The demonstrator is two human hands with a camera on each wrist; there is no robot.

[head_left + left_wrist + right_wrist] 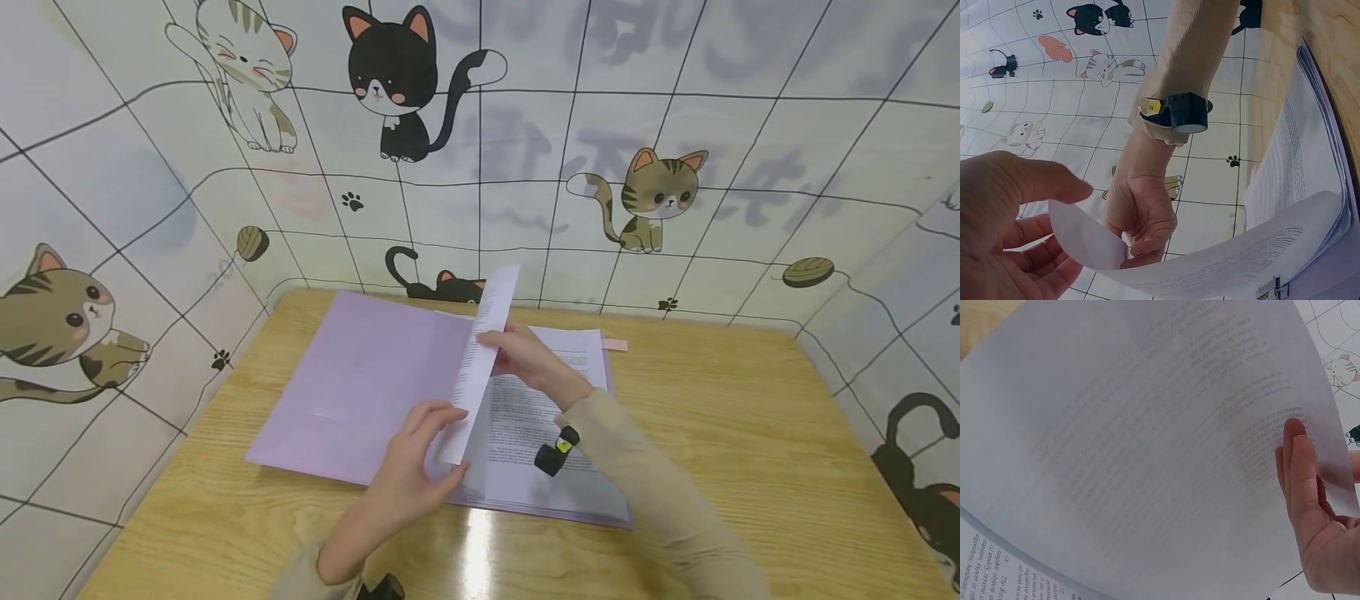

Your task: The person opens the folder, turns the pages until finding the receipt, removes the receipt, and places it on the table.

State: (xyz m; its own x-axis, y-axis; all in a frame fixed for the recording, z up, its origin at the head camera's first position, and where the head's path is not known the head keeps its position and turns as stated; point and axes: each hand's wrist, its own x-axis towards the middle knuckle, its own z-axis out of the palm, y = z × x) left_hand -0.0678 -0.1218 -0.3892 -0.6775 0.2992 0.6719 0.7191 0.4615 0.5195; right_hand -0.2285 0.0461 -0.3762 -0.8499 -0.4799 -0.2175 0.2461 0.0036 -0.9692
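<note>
A purple folder (375, 383) lies spread on the table with printed pages (543, 417) on its right side. One printed sheet (480, 367) stands raised near the fold, bending in a curve. My left hand (420, 446) holds its near end, thumb and fingers on either side of the edge. Farther up, my right hand (532, 358) pinches the same sheet; in the right wrist view its fingers (1304, 481) lie straight along the page's surface. The left wrist view shows a metal clip (1270, 289) where the pages meet the folder.
The wooden table (750, 450) extends to both sides and in front of the folder. A pink tab (615, 344) sticks out at the upper right of the pages. A cat-patterned sheet (525, 208) covers the walls behind and beside the table.
</note>
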